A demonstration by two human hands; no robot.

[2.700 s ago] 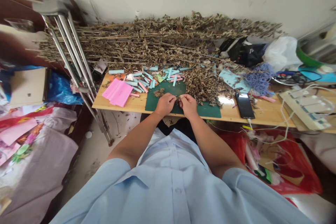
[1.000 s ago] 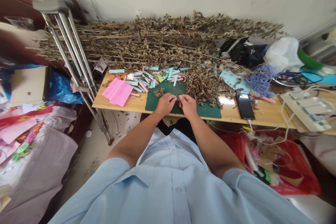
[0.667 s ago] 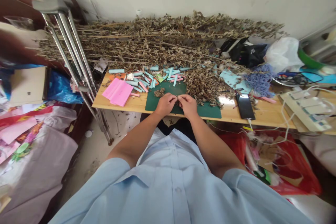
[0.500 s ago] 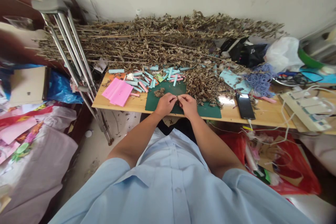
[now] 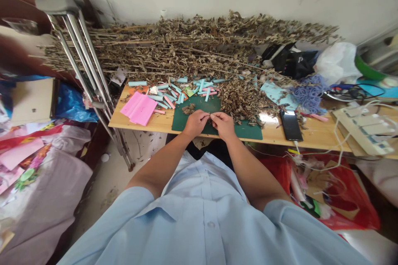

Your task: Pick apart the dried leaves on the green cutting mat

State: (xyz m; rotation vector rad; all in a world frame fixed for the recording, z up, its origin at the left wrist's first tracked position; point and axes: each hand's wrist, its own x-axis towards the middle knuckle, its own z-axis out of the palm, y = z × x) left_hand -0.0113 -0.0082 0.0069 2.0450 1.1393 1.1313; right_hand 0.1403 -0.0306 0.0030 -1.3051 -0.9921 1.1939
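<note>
My left hand (image 5: 197, 123) and my right hand (image 5: 224, 124) meet fingertip to fingertip over the near edge of a green cutting mat (image 5: 199, 107). Both are closed in a pinch. Whatever lies between the fingertips is too small and hidden to name. A small clump of crumbled dried leaf (image 5: 188, 109) rests on the mat just beyond my left hand. Past my right hand, a larger heap of dried leaves (image 5: 239, 101) covers the mat's right part. Several blue and pink paper rolls (image 5: 174, 91) are scattered behind the mat, near a stack of pink paper sheets (image 5: 138, 108).
Long dried plant stalks (image 5: 174, 45) lie along the wall. Metal crutches (image 5: 83, 49) stand at the left. To the right are a phone (image 5: 290, 125) on a cable, blue yarn (image 5: 309, 93) and a power strip (image 5: 362, 128). A red bag (image 5: 357, 211) sits below the table.
</note>
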